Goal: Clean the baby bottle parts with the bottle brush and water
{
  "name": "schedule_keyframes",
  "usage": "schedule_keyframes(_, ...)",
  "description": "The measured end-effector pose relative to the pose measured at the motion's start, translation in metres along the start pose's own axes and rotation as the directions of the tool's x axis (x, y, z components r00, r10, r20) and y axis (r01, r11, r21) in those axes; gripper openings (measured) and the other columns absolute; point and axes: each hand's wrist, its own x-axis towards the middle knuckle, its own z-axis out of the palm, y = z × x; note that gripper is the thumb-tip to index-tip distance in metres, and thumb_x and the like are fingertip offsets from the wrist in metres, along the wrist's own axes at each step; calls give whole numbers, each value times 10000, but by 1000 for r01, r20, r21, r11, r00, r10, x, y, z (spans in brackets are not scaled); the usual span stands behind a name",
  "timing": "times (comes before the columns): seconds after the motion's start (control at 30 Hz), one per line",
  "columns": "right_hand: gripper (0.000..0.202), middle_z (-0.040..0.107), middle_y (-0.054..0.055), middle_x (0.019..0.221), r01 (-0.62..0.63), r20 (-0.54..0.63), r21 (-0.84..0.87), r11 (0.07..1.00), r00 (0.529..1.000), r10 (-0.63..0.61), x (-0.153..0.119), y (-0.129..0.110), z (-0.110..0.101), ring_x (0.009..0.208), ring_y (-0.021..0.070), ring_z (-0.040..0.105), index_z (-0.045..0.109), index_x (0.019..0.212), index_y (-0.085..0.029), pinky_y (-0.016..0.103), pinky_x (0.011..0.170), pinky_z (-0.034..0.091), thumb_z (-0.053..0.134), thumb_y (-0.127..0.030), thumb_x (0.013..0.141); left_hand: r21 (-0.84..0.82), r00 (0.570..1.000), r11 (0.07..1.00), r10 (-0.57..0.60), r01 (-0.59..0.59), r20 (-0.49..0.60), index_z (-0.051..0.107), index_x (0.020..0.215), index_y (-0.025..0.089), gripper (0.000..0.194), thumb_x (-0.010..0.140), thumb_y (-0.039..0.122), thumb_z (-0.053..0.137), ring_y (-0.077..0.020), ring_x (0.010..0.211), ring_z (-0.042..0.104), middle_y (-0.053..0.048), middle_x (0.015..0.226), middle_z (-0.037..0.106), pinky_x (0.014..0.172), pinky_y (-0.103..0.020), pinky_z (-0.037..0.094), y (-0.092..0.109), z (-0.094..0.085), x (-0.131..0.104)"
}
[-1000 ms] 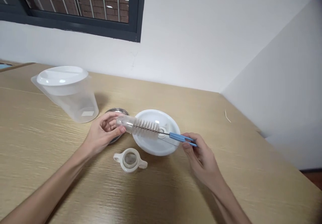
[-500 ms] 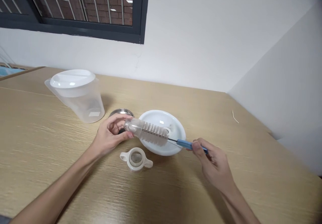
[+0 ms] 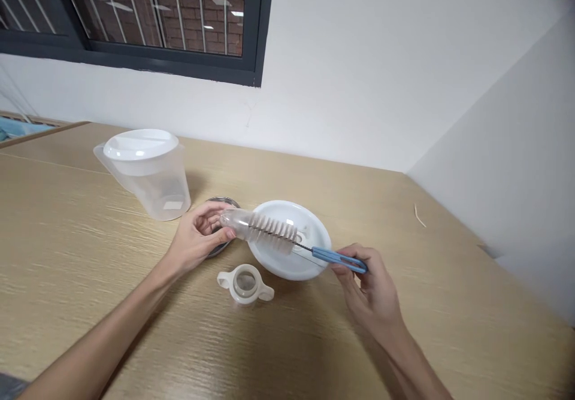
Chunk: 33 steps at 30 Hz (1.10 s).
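Observation:
My left hand is closed around the rounded end of a clear bottle, tilted above the table. In my right hand is the blue handle of a bottle brush, fingers wrapped round its looped end. The white bristles point left into the bottle; how deep they sit is hard to tell. Beneath the brush stands a white bowl with a small pale thing inside. A white two-handled bottle collar sits on the table in front. Behind my left fingers, a round metal dish is partly hidden.
A clear plastic pitcher with a white lid stands at the back left of the wooden table. A thin pale strip lies to the right. The white wall and a barred window close off the back.
My right hand has shifted slightly left and turned, showing more of the blue handle. The bristles sit a little further left. My left hand keeps hold of the bottle; the view has tilted slightly.

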Motion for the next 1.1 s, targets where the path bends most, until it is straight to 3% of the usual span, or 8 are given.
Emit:
schedule_keyframes(0.2, 425, 413, -42, 567, -83, 68, 23, 996, 994, 82, 4, -13, -8, 492, 105, 381, 478, 670, -223, 243, 452, 320, 516, -400, 1054, -30, 995, 997, 74, -72, 72, 752, 1041, 193, 484, 617, 208, 985, -191, 873, 744, -69, 1005, 782, 793, -299, 614, 2, 4, -4)
schedule_keyframes(0.33, 185, 490, -42, 636, -101, 59, 87, 991, 994, 96, 2, -18, -9, 509, 116, 434, 628, 988, -222, 242, 464, 356, 562, -387, 1035, 6, 996, 999, 46, -47, 72, 756, 1035, 200, 445, 651, 255, 975, -191, 891, 744, -74, 1022, 785, 807, -293, 601, 0, 5, -4)
schedule_keyframes(0.4, 233, 550, -38, 734, -97, -8, 167, 981, 995, 100, -1, -18, -5, 555, 121, 484, 561, 1187, -253, 236, 490, 402, 642, -355, 993, 33, 1000, 999, 7, -8, 18, 753, 1021, 196, 427, 671, 317, 966, -194, 868, 739, -74, 990, 789, 792, -297, 596, -1, 4, -3)
schedule_keyframes(0.5, 254, 593, -6, 872, -48, -71, 166, 985, 996, 60, -3, -13, 3, 658, 127, 562, 537, 1131, -272, 236, 552, 477, 711, -295, 947, 55, 998, 998, -19, 22, -52, 753, 1014, 186, 421, 692, 373, 951, -196, 848, 734, -73, 957, 793, 781, -303, 599, -1, 3, -2)
schedule_keyframes(0.63, 204, 624, 34, 916, -33, -101, 89, 996, 994, 42, 0, -5, 4, 752, 155, 626, 589, 1082, -246, 255, 590, 515, 712, -339, 949, -1, 1000, 1000, -5, 5, -5, 762, 1030, 191, 410, 684, 292, 958, -175, 866, 735, -64, 999, 794, 779, -275, 604, -1, 3, -2)
schedule_keyframes(0.8, 260, 581, -3, 701, -112, -155, 73, 991, 980, 123, 3, -7, -5, 536, 102, 478, 633, 854, -203, 218, 442, 357, 693, -433, 959, -81, 991, 996, 43, -33, 130, 788, 1083, 191, 465, 652, 155, 959, -143, 770, 730, -50, 928, 793, 706, -239, 607, -3, 6, -4)
schedule_keyframes(0.93, 375, 486, -32, 579, -169, -121, 12, 985, 978, 170, 1, -12, -8, 450, 71, 357, 602, 691, -188, 215, 390, 257, 678, -431, 966, -85, 990, 993, 90, -81, 104, 797, 1080, 193, 488, 625, 147, 968, -174, 800, 750, -67, 961, 800, 706, -269, 626, -3, 8, -4)
schedule_keyframes(1.1, 147, 556, -44, 669, -88, -63, 58, 994, 994, 92, -3, -14, 0, 488, 89, 459, 654, 1022, -221, 196, 407, 334, 698, -344, 954, -1, 999, 999, 49, -49, -22, 797, 996, 185, 464, 581, 230, 1001, -195, 881, 754, -81, 1015, 809, 803, -297, 622, -2, 4, -3)
